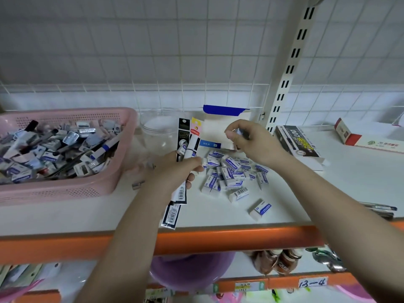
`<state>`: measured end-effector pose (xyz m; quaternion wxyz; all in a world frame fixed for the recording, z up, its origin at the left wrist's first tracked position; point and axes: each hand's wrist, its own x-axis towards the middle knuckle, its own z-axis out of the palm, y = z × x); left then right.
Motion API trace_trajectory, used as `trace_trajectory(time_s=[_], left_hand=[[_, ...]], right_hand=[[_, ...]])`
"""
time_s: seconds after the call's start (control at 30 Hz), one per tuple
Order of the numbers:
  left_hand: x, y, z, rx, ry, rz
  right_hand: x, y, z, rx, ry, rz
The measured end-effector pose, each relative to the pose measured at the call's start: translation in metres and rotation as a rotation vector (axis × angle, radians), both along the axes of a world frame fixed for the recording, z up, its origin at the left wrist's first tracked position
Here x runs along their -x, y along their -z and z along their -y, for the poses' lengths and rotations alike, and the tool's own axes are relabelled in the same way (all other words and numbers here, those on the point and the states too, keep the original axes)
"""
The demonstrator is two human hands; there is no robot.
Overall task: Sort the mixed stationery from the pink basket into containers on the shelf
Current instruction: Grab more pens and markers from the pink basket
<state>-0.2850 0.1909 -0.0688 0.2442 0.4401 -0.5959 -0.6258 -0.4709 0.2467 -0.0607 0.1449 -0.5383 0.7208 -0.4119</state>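
Pink basket was still heaped; my left hand gripped several refill packs, fingers crowded, so one could slip. My right hand pinched something small, unidentifiable, above the erasers

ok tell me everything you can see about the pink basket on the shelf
The pink basket looks like plastic, rectangular, with rounded corners and a thick rolled rim; bands of small perforations run along its walls. It sits upright on the white shelf, at the left, partly out of view. It is heaped with mixed stationery: boxed erasers, small metal sharpeners and pens. A clear round container stands just right of it. Neither hand touches it.
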Motion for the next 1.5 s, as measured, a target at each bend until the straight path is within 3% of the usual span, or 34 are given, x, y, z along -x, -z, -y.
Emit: trace_trajectory(time_s=[0.13,0.3,0.5,0.63,0.77,0.87,1.0,1.17,1.4,1.5], left_hand=[[0.002,0.009,0.005,-0.003,0.019,0.01],[-0.009,0.013,0.012,0.089,-0.035,0.043],[-0.065,-0.007,0.011,0.554,-0.143,0.352],[-0.078,0.003,0.006,0.628,-0.142,0.401],[-0.082,0.013,0.004,0.582,-0.184,0.443],[-0.083,0.016,0.004,0.58,-0.201,0.441],[-0.083,0.019,0.004,0.609,-0.204,0.452],[-0.079,0.024,0.004,0.653,-0.258,0.483],[-0.069,0.029,0.011,0.614,-0.203,0.666],[-0.067,0.026,0.012,0.67,-0.159,0.626]], right_hand=[[-0.005,0.002,0.004,-0.03,0.009,-0.103],[-0.013,-0.016,0.01,0.028,0.076,0.281],[-0.076,-0.021,0.059,-0.251,-0.196,0.162],[-0.107,-0.017,0.09,-0.516,-0.28,0.206],[-0.1,-0.017,0.105,-0.626,-0.342,0.214],[-0.095,-0.018,0.101,-0.579,-0.352,0.166],[-0.096,-0.017,0.09,-0.457,-0.445,-0.174],[-0.076,-0.024,0.067,-0.285,-0.408,-0.221],[-0.085,0.018,0.025,-0.431,-0.468,-0.523],[-0.079,0.014,0.024,-0.317,-0.345,-0.432]])
